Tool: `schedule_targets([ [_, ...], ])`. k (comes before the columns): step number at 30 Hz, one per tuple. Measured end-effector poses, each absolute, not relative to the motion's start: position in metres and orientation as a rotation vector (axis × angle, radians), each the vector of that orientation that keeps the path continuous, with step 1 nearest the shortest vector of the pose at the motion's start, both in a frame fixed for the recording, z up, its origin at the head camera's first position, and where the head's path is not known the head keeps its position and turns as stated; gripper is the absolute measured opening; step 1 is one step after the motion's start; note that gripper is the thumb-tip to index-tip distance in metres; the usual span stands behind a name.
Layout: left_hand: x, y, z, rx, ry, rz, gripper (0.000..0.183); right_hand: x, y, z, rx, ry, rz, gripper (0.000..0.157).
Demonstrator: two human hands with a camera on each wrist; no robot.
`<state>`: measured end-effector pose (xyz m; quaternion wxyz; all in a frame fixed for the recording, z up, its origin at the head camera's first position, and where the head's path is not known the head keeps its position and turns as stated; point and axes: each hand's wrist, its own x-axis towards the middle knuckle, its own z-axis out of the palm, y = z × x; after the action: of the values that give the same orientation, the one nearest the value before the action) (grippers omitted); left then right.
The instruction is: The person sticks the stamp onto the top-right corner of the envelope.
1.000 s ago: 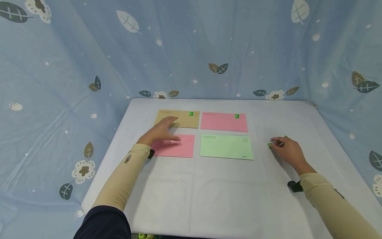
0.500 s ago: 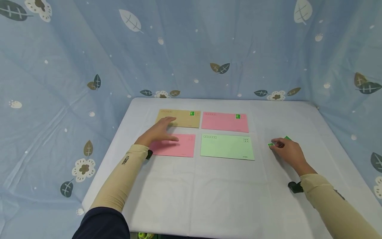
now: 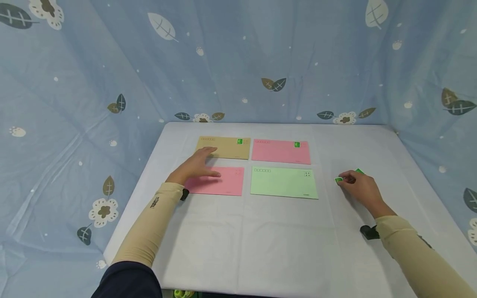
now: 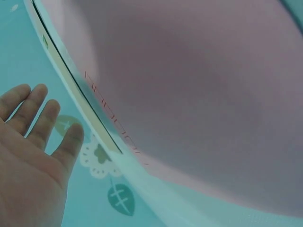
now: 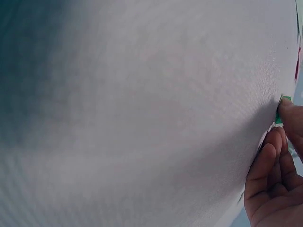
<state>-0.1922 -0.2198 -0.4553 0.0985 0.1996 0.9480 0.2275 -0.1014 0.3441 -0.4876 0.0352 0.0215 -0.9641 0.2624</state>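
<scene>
My left hand hovers with fingers spread over the near-left pink envelope, its fingertips overlapping the brown envelope behind. In the left wrist view its relaxed fingers show beside the pink envelope with red postcode boxes. At the right, my right hand pinches a small green stamp between thumb and fingers; the right wrist view shows the stamp at the thumb tip. Another green piece peeks out behind that hand. A light green envelope lies between the hands, its stamp box bare.
A second pink envelope lies at the back, with a green stamp on its upper right; the brown one bears one too. White cloth covers the table. A blue patterned curtain closes off the back and sides.
My left hand has drifted slightly left. The stamp in my right fingers has tilted up a little, and more of the green piece behind that hand shows.
</scene>
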Motion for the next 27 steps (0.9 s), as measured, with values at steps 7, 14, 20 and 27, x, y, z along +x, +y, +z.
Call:
schedule_targets([
  [7, -0.1909, -0.2210, -0.4559, 0.590, 2.808, 0.678, 0.118, -0.1006, 0.3436, -0.4869, 0.097, -2.929, 0.809, 0.021],
  [14, -0.1885, -0.2227, -0.4560, 0.581, 2.800, 0.693, 0.120, -0.1010, 0.3445, -0.4862, 0.099, -2.925, 0.811, 0.017],
  [20, -0.1851, -0.2249, -0.4560, 0.546, 2.803, 0.695, 0.117, -0.1004, 0.3437, -0.4853, 0.121, -2.908, 0.820, 0.014],
  [27, -0.1832, -0.2279, -0.4571, 0.541, 2.800, 0.706, 0.118, -0.1017, 0.3444, -0.4852, 0.088, -2.898, 0.855, 0.017],
])
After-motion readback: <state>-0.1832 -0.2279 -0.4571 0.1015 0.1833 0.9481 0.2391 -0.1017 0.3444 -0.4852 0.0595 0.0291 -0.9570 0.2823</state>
